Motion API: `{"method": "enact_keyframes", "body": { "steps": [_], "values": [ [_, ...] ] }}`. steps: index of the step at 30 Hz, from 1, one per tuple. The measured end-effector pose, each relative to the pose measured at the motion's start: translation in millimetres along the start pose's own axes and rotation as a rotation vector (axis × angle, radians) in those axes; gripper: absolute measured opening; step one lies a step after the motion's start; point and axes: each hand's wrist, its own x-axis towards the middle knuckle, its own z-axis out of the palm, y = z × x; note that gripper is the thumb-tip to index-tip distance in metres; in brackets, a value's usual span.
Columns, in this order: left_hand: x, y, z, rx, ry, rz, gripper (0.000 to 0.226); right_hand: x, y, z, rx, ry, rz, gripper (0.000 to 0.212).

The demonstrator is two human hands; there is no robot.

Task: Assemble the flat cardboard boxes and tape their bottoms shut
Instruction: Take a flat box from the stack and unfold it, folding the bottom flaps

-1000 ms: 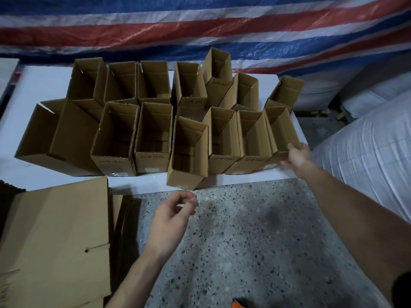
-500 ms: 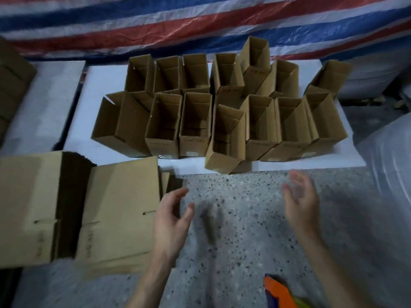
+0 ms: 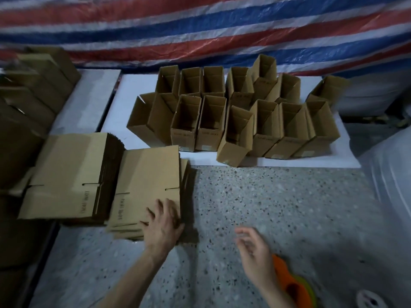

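Two stacks of flat cardboard boxes lie on the speckled floor at the left: a nearer stack (image 3: 146, 187) and a taller one (image 3: 66, 174) beside it. My left hand (image 3: 163, 223) rests with spread fingers on the near right corner of the nearer stack. My right hand (image 3: 253, 252) hovers over the floor, fingers loosely curved, holding nothing. Several assembled open boxes (image 3: 235, 121) stand in rows on a white board (image 3: 120, 107) farther back. An orange tape dispenser (image 3: 291, 283) lies just right of my right wrist.
A striped red, white and blue tarp (image 3: 200, 30) hangs behind. More cardboard boxes (image 3: 33, 85) pile up at the far left. White sacks (image 3: 391, 178) bulge at the right. Speckled floor (image 3: 278, 196) spreads between the board and my hands.
My view swung left and down. My right hand left the assembled boxes and drew back toward me. My left hand moved left onto the nearer flat stack.
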Motion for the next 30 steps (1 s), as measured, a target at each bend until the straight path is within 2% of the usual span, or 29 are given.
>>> {"method": "enact_keyframes", "body": {
  "steps": [1,6,10,13,16,17,18,21,24,30],
  "values": [
    [1,5,-3,0.019,0.031,-0.016,0.085,-6,-1,0,-0.004,0.005,-0.023,0.025],
    [-8,33,-14,0.202,0.073,0.000,0.049,-31,-8,-7,-0.006,0.017,-0.054,0.032],
    [-19,29,-19,0.044,0.118,0.092,0.023,-42,-14,-11,0.022,0.066,-0.010,0.037],
    [-20,17,-27,0.074,0.139,0.101,0.041,-46,-21,-9,0.031,0.070,-0.017,0.033],
    [-13,9,-34,0.060,0.011,0.084,0.091,-46,-28,-6,0.033,0.057,-0.049,0.035],
    [-11,7,-32,0.062,-0.020,0.076,0.101,-47,-30,-4,0.034,0.048,-0.052,0.036],
    [-10,5,-30,0.065,-0.028,0.071,0.101,-48,-31,-4,0.037,0.042,-0.063,0.036],
    [-11,7,-19,0.131,0.018,0.098,0.071,-54,-32,-8,0.059,0.061,-0.112,0.036],
    [-15,9,-14,0.128,0.111,0.197,0.040,-60,-27,-18,0.085,0.101,-0.133,0.036],
    [-25,-5,-54,0.164,0.295,0.334,0.027,-61,-20,-27,0.119,0.155,-0.106,0.044]
  ]
}}
